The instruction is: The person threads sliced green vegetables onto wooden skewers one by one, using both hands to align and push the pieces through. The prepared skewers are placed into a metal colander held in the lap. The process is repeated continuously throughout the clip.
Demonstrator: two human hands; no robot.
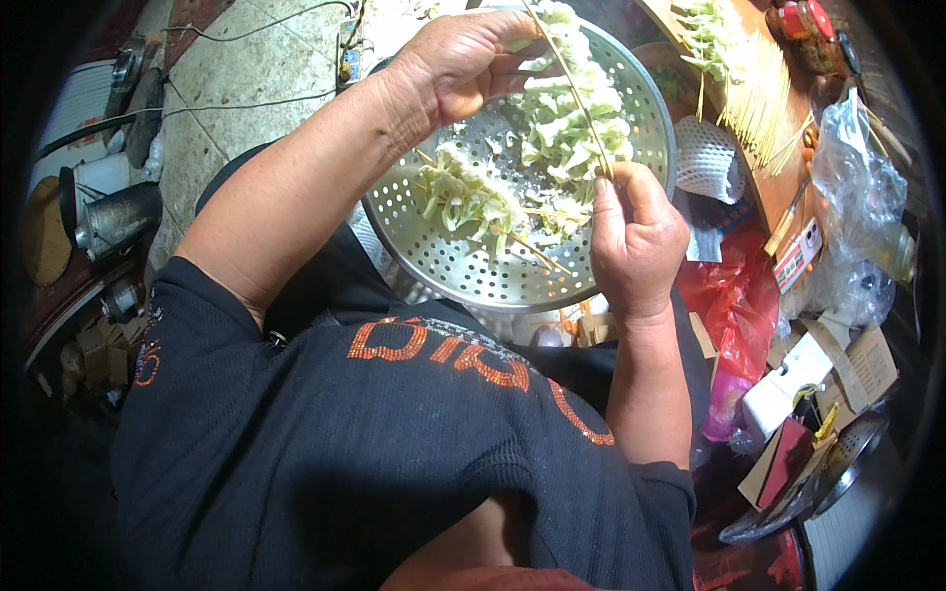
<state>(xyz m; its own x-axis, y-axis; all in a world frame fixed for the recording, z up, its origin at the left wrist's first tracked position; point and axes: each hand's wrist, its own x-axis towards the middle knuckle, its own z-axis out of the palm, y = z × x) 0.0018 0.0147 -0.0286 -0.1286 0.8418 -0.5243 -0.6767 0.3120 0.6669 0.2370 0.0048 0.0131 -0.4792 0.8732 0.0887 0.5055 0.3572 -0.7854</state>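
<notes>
My right hand (639,236) pinches the near end of a thin bamboo skewer (576,89) between thumb and index finger. The skewer slants up and away over a heap of pale green cauliflower florets (573,133). At its far part, my left hand (473,63) has curled fingers around a floret, with a bit of pale green showing between them; the fingertips are partly hidden. Below both hands is a perforated metal colander (480,284). Inside its near left part lie skewered cauliflower florets (469,196), with bare stick ends poking out.
On the right, a wooden board (776,192) bears a bundle of bamboo skewers (757,96) and more cauliflower (709,37). Beside it are a phone (798,255), a clear plastic bag (857,170) and a red plastic bag (732,295). A power strip (349,55) with cords lies on the tiled floor (236,74).
</notes>
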